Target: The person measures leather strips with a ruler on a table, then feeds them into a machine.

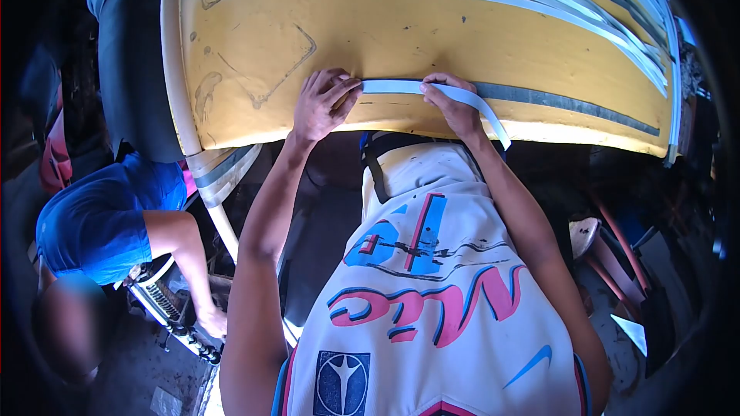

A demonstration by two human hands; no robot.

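Yellow panel (pixel 432 38), curved and scuffed, fills the upper part of the view, and a pale strip (pixel 393 86) lies flat across it between the person's two hands. The left hand (pixel 322 104) rests on the panel with its fingertips (pixel 348 86) pressed on the strip's left end; its grip is flat and open, pinning rather than clasping. The right hand (pixel 451 104) has its fingers curled over the strip a little further along, closed lightly on it, and from there the strip's loose tail (pixel 492 119) hangs down past the panel's lower edge. To the right of that hand a dark line (pixel 570 102) runs on along the panel toward its far end. More pale strips (pixel 570 4) fan across the panel's upper right. At lower left another person in a blue shirt (pixel 100 223) crouches, one hand (pixel 212 322) down by a coiled spring part (pixel 166 304).
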